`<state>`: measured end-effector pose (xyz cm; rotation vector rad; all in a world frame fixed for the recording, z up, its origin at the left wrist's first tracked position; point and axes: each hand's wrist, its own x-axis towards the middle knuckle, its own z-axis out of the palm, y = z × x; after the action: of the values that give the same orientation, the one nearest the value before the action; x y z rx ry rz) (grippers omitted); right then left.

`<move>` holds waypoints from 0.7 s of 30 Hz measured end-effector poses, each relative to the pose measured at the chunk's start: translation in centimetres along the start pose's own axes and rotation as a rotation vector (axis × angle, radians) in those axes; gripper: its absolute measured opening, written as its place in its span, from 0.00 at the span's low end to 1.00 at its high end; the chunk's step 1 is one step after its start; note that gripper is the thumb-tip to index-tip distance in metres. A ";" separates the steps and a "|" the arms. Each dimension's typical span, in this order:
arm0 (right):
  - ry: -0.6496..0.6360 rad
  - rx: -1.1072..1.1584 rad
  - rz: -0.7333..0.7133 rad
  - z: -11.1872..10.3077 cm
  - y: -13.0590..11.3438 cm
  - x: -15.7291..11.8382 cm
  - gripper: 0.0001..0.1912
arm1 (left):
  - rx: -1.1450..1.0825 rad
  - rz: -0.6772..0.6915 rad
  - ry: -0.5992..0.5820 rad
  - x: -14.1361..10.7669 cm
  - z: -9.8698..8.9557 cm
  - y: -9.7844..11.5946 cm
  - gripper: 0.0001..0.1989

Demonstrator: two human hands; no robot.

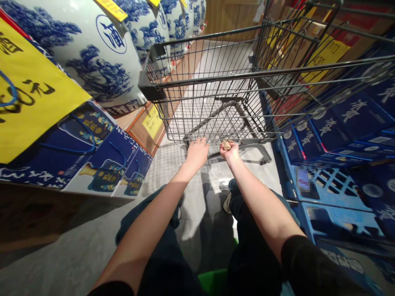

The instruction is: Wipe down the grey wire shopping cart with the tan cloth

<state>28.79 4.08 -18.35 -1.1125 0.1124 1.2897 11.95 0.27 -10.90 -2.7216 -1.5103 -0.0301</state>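
Crumpled tan wad (226,145), one in number, held in the fingers of the right hand (230,152), just beside the near lower edge of the shopping cart's basket; its long axis cannot be told. Nearest, at the bottom edge of the view, is one green object (213,282), partly hidden between the legs. The left hand (198,151) is palm down, fingers slightly spread, at the same basket edge; contact cannot be confirmed. Directly beyond stands one wire shopping cart (212,88), its long axis running left to right across the floor (168,164), its black-capped end pointing left. The cart's wire side and lower frame stand in the way beyond the hands. At left are at least three blue-and-white bags (101,174), below a large yellow sign (33,90); at right, several dark-blue boxes (327,123) sit beside two light-blue plastic crates (339,189). Farther, at least five blue-and-white jars (101,61) line the wooden ledge (185,68).
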 end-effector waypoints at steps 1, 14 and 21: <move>0.021 0.003 0.021 0.0 0.0 -0.1 0.10 | -0.003 0.000 0.001 0.0 0.0 0.0 0.24; 0.109 0.026 0.112 -0.1 -1.4 -0.6 0.13 | -0.014 0.025 0.015 -0.1 0.2 0.0 0.23; 0.157 0.020 0.051 -0.6 -1.5 -1.1 0.11 | 0.006 0.014 -0.006 0.1 -0.3 0.2 0.24</move>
<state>29.87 3.09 -17.04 -1.1989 0.2717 1.2428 12.19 0.25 -10.65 -2.7305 -1.4899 -0.0175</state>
